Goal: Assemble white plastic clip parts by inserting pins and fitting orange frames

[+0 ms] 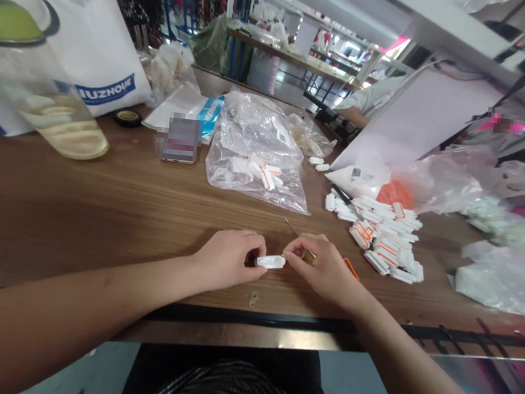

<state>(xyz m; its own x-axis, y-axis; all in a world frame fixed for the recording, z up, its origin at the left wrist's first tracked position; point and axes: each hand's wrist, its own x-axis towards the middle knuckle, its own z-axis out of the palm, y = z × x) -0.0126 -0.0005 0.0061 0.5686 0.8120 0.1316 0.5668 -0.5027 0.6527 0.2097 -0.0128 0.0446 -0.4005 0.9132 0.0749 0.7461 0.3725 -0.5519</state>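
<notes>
A small white label piece (270, 261) is held between both hands just above the wooden table (79, 216), near its front edge. My left hand (231, 259) pinches its left end with the fingers curled. My right hand (323, 265) pinches the right end and also carries a thin yellowish tool (294, 230) and something orange (351, 268) under the palm. To the right lies a pile of white and orange-striped label pieces (382, 236).
A clear plastic bag with more pieces (260, 153) lies ahead. A phone (181, 139), a tape roll (128, 118), a green-lidded water bottle (36, 82) and a white tote bag (100, 51) sit at left. More plastic bags (505, 276) crowd the right. Another person's arm (358, 116) shows far behind.
</notes>
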